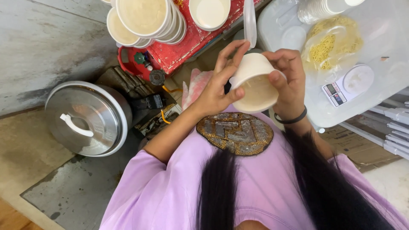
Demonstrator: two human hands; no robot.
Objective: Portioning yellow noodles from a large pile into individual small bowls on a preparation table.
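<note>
I see both hands on white paper cup, held at chest ht, tilted. L hand fingers wrap its side, thumb on rim; R hand fingers grip opposite side. Steel pot well apart, on floor.

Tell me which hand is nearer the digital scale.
Right. The right hand holds the cup beside the scale; the left hand is on the cup's far side, farther off.

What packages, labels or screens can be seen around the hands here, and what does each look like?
Digital scale: right of the hands, on a clear plastic lid; white, round pan, small grey screen.
Clear bag of yellow noodles: above the scale, crumpled.
Sleeve of white cups: top right, clear wrap.
Flattened brown cardboard: lower right.
</note>
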